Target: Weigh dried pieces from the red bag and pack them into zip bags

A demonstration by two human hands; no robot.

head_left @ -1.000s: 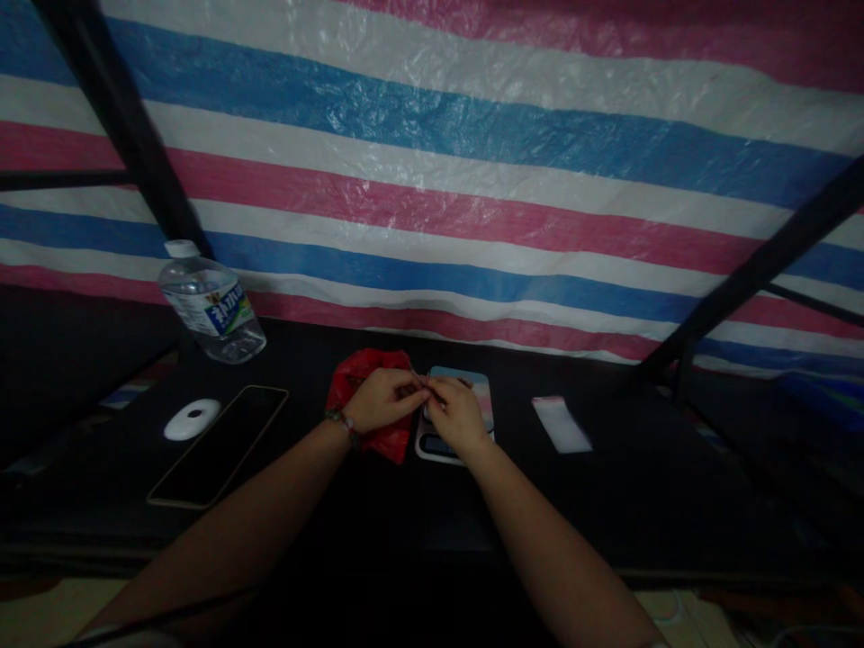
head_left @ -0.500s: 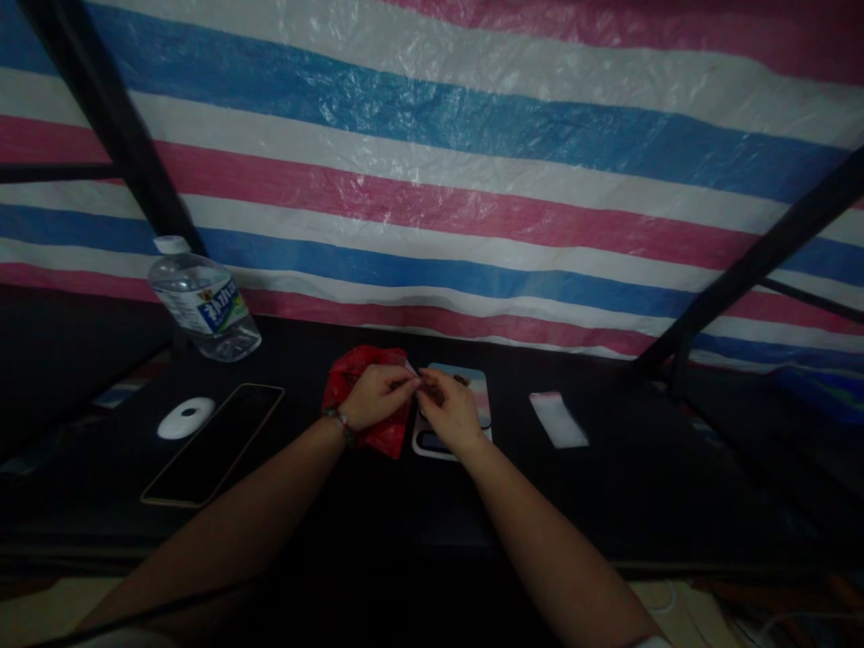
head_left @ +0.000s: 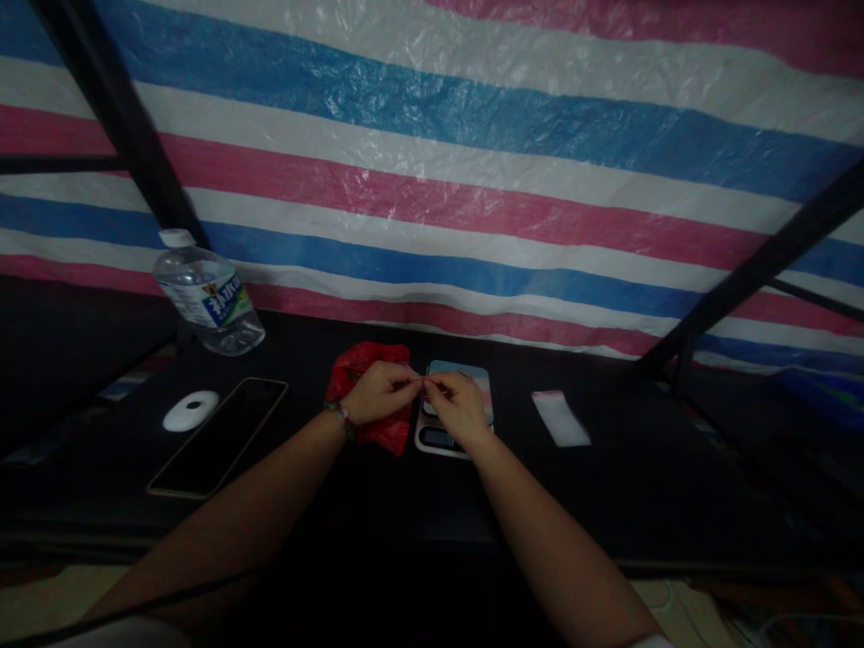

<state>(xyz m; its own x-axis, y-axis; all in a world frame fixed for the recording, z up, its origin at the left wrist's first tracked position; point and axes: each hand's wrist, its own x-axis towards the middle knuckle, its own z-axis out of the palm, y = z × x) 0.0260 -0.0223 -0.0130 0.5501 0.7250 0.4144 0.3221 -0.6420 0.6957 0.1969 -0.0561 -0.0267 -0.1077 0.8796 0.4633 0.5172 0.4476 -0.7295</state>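
My left hand (head_left: 378,391) and my right hand (head_left: 457,402) meet above the dark table, fingertips pinched together on something small that I cannot make out. Under my left hand lies a crumpled red plastic bag (head_left: 364,364). Beneath my right hand sits a small digital scale (head_left: 454,436) with a pale, coloured top. A bracelet circles my left wrist.
A clear water bottle (head_left: 202,297) stands at the back left. A white oval device (head_left: 192,410) and a dark phone (head_left: 220,436) lie on the left. A small clear zip bag (head_left: 560,418) lies to the right. A striped tarp (head_left: 472,180) hangs behind, with black metal bars at both sides.
My hands stay pinched together over the scale, and their fingertips have shifted only slightly. The view has drifted a little.
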